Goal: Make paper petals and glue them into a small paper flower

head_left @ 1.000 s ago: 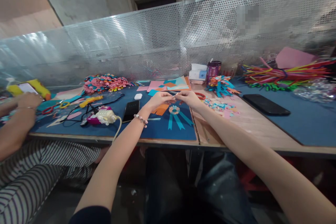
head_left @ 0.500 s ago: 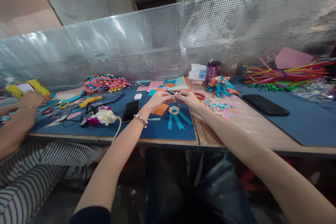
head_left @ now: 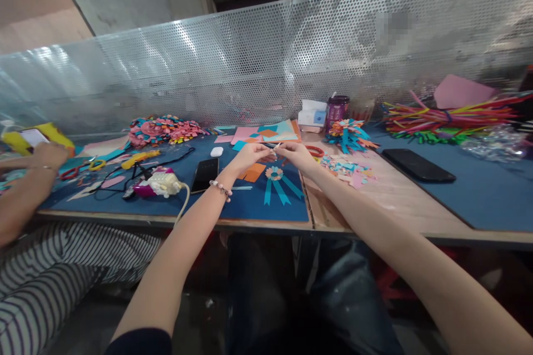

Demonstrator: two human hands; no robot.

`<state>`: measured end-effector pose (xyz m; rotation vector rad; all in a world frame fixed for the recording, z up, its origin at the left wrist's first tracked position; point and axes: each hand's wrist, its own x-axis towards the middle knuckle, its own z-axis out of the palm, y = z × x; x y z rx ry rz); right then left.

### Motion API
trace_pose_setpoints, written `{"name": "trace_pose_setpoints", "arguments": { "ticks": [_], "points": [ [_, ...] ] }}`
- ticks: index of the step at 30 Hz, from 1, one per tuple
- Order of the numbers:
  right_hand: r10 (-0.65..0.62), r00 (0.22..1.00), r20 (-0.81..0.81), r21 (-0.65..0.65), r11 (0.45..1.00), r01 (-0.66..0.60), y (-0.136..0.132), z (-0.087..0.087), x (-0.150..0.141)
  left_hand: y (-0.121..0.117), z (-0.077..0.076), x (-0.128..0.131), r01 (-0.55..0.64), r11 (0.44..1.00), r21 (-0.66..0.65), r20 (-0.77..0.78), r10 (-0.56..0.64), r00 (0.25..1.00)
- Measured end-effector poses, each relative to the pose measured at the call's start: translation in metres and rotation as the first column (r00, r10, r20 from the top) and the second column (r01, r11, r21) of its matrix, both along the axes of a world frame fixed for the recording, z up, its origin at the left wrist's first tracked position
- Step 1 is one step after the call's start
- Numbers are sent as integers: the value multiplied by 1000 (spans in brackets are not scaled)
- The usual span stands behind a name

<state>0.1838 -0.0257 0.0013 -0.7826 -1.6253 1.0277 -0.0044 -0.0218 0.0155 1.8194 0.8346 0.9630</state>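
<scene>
My left hand [head_left: 251, 157] and my right hand [head_left: 296, 156] meet fingertip to fingertip above the blue mat [head_left: 275, 212]. Both are closed in a pinch around something small and pale, too tiny to name. Just below them lies a rosette [head_left: 275, 175] of folded paper with teal ribbon tails [head_left: 282, 194] fanned towards me. Orange paper pieces [head_left: 252, 172] rest under my left hand. Beside my right hand are red scissor-like handles [head_left: 315, 151], partly hidden behind the fingers.
Phones [head_left: 206, 174] [head_left: 418, 165] flank my arms. A power strip [head_left: 163, 183] with cords lies left. Paper scraps [head_left: 348, 168], a rosette bundle [head_left: 348, 136] and a purple cup [head_left: 336, 111] stand right. A co-worker's hand [head_left: 48, 156] holds a phone at far left.
The view has shifted slightly, so everything sits a little further left and up. My hands keep their pinch, with only small finger movement.
</scene>
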Motion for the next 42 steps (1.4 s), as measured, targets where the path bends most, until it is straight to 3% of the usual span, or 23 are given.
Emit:
{"name": "trace_pose_setpoints", "arguments": {
  "ticks": [8,15,21,24,26,28,30,33,37,40,42],
  "points": [
    [-28,999,29,72,997,26,0,2,1,-3,1,0,45,999,4,-33,-45,998],
    [-14,999,31,99,995,11,-5,3,-6,5,-2,-3,-32,996,86,-9,33,999],
    [-115,991,71,146,984,104,-7,6,-8,3,-1,-3,-62,989,133,-136,81,987],
    [-173,980,100,219,965,147,-7,5,-8,3,0,-1,-86,989,121,-114,100,988],
    [-280,948,153,344,914,214,-6,4,-8,3,1,1,-120,988,101,-90,130,987],
    [-433,871,232,508,818,271,-5,3,-9,1,2,2,-135,989,68,-85,141,986],
    [-591,741,319,666,696,269,-7,2,-9,-3,3,4,-107,994,24,-79,108,991],
    [-754,509,414,822,550,146,-11,2,-10,-8,4,7,-35,999,-31,-28,34,999],
    [-818,345,460,879,473,-48,-16,4,-10,-5,1,8,-14,999,-39,8,14,1000],
    [-830,303,467,883,456,-112,-17,4,-9,1,-3,5,-5,998,-60,4,6,1000],
    [-821,320,472,881,451,-142,-15,3,-8,3,-5,4,-13,998,-59,7,13,1000]
  ]
}}
